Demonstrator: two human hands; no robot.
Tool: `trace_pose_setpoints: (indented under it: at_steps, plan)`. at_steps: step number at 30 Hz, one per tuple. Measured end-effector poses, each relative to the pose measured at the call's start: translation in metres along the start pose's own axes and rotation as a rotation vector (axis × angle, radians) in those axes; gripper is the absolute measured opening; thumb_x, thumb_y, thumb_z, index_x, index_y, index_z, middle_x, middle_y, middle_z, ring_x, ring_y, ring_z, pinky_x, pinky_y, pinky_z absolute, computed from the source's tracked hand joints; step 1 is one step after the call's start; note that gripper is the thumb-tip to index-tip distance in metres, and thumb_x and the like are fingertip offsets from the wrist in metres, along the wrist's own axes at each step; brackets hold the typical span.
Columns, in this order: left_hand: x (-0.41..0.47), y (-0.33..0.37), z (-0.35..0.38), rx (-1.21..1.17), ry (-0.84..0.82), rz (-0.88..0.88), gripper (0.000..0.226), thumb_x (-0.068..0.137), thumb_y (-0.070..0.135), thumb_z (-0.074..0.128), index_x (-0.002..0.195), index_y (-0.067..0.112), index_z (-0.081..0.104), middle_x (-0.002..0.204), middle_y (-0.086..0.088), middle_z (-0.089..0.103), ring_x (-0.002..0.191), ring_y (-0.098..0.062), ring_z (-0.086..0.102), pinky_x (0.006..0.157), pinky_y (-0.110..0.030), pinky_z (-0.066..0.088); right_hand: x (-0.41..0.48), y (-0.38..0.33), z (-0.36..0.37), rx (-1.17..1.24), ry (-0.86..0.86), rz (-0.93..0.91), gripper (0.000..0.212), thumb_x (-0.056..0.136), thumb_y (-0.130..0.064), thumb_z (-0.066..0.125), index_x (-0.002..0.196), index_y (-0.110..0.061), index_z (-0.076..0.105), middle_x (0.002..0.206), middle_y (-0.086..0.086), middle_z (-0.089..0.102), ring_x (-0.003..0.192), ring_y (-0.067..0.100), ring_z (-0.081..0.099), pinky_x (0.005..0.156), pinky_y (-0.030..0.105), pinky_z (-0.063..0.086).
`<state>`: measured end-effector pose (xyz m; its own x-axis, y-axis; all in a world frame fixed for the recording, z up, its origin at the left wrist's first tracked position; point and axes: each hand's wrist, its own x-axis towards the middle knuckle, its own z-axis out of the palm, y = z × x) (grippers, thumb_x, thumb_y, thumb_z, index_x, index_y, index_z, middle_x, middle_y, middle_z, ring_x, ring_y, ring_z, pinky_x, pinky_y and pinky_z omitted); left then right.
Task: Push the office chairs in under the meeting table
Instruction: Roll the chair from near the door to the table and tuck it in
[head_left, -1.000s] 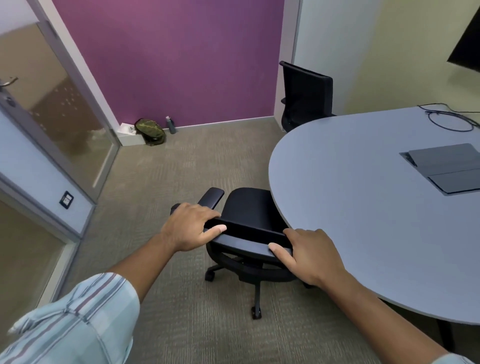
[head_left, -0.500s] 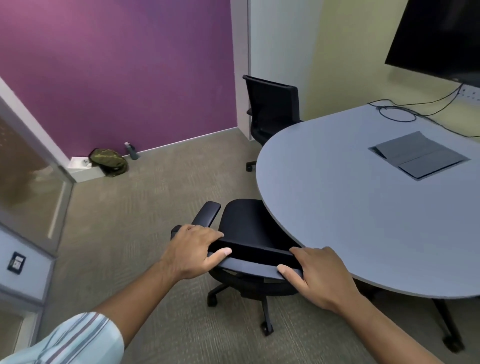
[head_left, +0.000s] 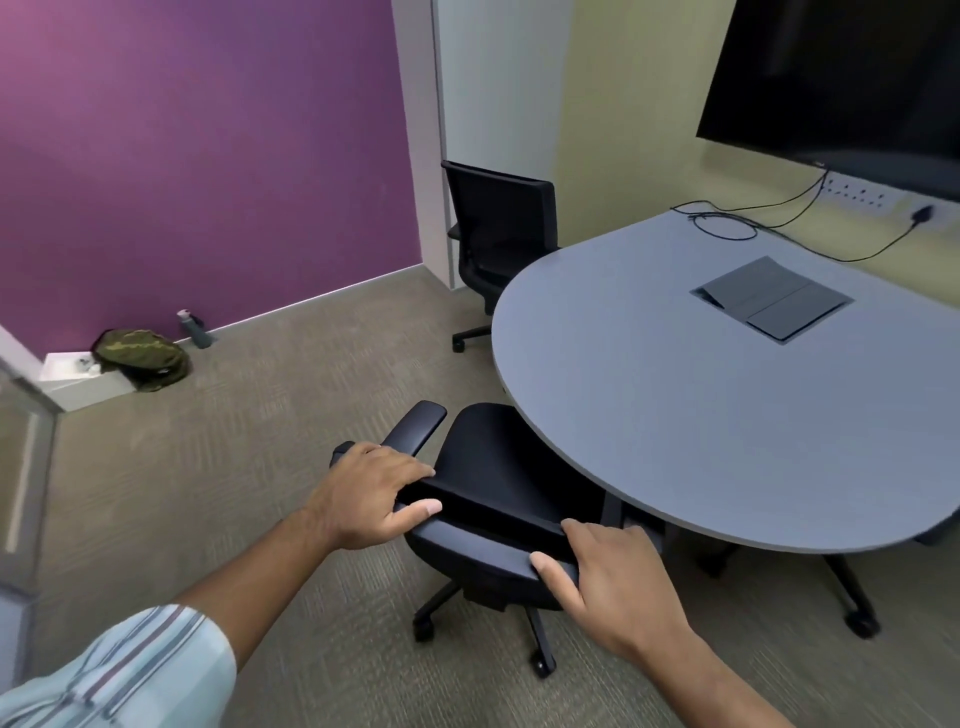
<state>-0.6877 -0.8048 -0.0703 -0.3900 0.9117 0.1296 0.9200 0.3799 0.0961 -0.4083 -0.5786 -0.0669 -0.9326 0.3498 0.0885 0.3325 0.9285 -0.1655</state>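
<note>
A black office chair stands in front of me at the rounded end of the grey meeting table. Its seat is partly under the tabletop edge. My left hand grips the left end of the backrest top, thumb underneath. My right hand grips the right end of the same backrest. A second black office chair stands at the far side, its seat tucked against the table edge, its back toward the wall corner.
A camouflage bag and a bottle lie on the carpet by the purple wall. A glass partition is at the left. A dark screen hangs on the right wall, with cables on the table. Table legs with feet stand below.
My view has swung right, bringing more of the table and the screen into sight. The near chair has turned slightly toward the table, with both hands still on its backrest.
</note>
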Motion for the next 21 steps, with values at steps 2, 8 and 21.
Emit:
trace_pose_setpoints:
  at_steps: [2,8,21]
  plan:
    - [0.002,-0.011,-0.002,-0.003,0.0,0.022,0.07,0.103,0.08,0.029,0.127,0.032,0.074,0.117,0.017,0.076,0.109,-0.009,0.068,0.097,-0.035,0.042,0.002,-0.013,0.0,0.004,0.004,0.029,0.062,0.104,-0.079,0.015,0.083,-0.03,0.044,0.067,-0.01,0.046,0.062,0.014,0.047,0.08,0.042,0.048]
    - [0.009,-0.044,-0.008,-0.013,0.009,0.104,0.059,0.104,0.074,0.036,0.124,0.033,0.074,0.113,0.017,0.077,0.105,-0.009,0.069,0.095,-0.039,0.046,0.01,-0.045,0.003,-0.001,0.014,0.101,0.062,0.105,-0.079,0.015,0.084,-0.029,0.045,0.069,-0.01,0.047,0.064,0.014,0.048,0.079,0.042,0.048]
    - [0.02,-0.114,-0.005,-0.049,0.029,0.227,0.065,0.106,0.075,0.038,0.133,0.028,0.073,0.127,0.012,0.076,0.117,-0.01,0.068,0.105,-0.036,0.043,0.032,-0.1,0.032,-0.098,0.041,0.079,0.086,0.105,-0.078,0.03,0.138,-0.008,0.068,0.096,0.005,0.074,0.073,0.028,0.067,0.067,0.046,0.052]
